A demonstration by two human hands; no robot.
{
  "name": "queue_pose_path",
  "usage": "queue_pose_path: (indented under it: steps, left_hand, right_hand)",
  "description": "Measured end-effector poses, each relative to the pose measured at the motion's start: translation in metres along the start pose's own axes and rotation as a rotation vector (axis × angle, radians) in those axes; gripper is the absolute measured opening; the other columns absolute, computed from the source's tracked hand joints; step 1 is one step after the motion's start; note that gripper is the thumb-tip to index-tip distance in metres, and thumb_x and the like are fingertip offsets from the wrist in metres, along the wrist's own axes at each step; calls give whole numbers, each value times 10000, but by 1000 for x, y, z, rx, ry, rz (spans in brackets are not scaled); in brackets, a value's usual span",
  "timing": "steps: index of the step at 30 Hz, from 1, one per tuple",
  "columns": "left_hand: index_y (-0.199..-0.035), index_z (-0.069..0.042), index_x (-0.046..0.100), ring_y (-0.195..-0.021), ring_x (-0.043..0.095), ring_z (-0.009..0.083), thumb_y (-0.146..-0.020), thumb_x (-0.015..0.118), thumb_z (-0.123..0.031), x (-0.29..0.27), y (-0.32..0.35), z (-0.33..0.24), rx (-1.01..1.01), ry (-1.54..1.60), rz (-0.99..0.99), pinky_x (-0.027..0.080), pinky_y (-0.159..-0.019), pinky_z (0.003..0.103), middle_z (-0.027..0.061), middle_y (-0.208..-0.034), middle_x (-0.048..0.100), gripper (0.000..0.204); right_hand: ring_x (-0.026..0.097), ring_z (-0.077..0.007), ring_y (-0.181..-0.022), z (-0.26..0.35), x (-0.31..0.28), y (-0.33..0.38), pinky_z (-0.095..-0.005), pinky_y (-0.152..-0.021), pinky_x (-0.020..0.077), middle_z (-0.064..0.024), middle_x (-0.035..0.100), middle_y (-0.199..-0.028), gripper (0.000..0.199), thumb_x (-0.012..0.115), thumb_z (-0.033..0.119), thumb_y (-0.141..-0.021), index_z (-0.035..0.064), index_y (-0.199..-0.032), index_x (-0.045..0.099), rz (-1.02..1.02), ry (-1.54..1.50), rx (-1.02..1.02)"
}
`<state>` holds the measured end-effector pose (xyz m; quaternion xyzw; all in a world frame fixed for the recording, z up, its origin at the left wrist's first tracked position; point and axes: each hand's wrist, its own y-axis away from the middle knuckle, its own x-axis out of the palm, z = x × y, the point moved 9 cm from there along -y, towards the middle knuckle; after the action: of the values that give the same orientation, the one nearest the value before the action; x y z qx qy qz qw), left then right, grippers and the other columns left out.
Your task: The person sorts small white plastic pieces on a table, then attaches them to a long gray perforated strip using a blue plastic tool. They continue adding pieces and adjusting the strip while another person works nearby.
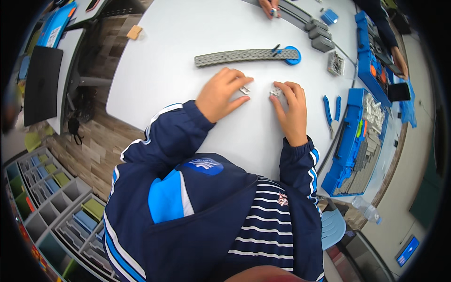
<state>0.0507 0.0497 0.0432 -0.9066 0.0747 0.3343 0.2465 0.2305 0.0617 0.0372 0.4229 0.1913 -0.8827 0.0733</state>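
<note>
My left hand [222, 95] is over the white table, its thumb and index finger apart. A small whitish plastic piece [244, 90] shows between them, close under the index finger. Opposite it, my right hand [292, 109] pinches another small light-grey plastic piece [276, 92] between thumb and fingertips. Beyond both hands lies a long grey perforated beam [239, 57]. At its right end are a round blue part [293, 55] and a short black-and-blue piece [276, 50].
Blue-handled pliers [332, 115] lie right of my right hand. Blue cases of parts [348, 145] line the right side. A clear box of small parts [336, 63] and grey blocks [321, 41] stand farther back. Another person's hand [269, 7] is at the far edge.
</note>
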Motion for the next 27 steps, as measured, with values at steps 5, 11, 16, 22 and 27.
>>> queue_pose_path:
  steps: [5,11,16,22,27]
  left_hand:
    - [-1060,-42,671,-956,589,269,-802,756,-58,24,8,8,-33,73,60,508,-846,368,84,-1040,617,272]
    - [-1147,-44,669,-1087,605,287,-811,745,-40,8,-4,-16,18,133,60,494,-944,351,98,-1204,644,345]
    - [-1072,-65,702,-939,662,263,-811,757,-105,-67,-53,23,-43,41,-179,529,-827,340,105,-1042,693,269]
    - [-1156,-122,658,-1023,620,304,-827,763,-190,-66,-138,44,113,-136,-204,521,-866,398,113,-1087,633,352]
    - [-970,-138,691,-993,576,323,-750,790,-150,-25,-217,41,429,-335,-178,510,-842,406,104,-1009,597,241]
  right_hand:
    - [579,-287,-1015,-17,1,6,-381,-873,482,-121,604,-1072,372,778,65,-806,40,-1161,672,-19,-185,176]
    - [582,-287,-1014,-29,-10,7,-371,-870,484,-123,609,-1073,377,779,73,-813,41,-1172,671,-110,-112,166]
    - [565,-295,-1036,-41,-20,9,-378,-901,470,-128,601,-1069,354,767,102,-828,38,-1162,668,-150,22,200]
    - [547,-289,-1034,-47,-19,8,-372,-906,460,-123,591,-1078,348,767,132,-832,45,-1156,672,-138,26,232]
    - [543,-274,-1004,-50,-19,7,-366,-884,458,-111,586,-1057,336,770,139,-833,56,-1145,679,-127,-17,259]
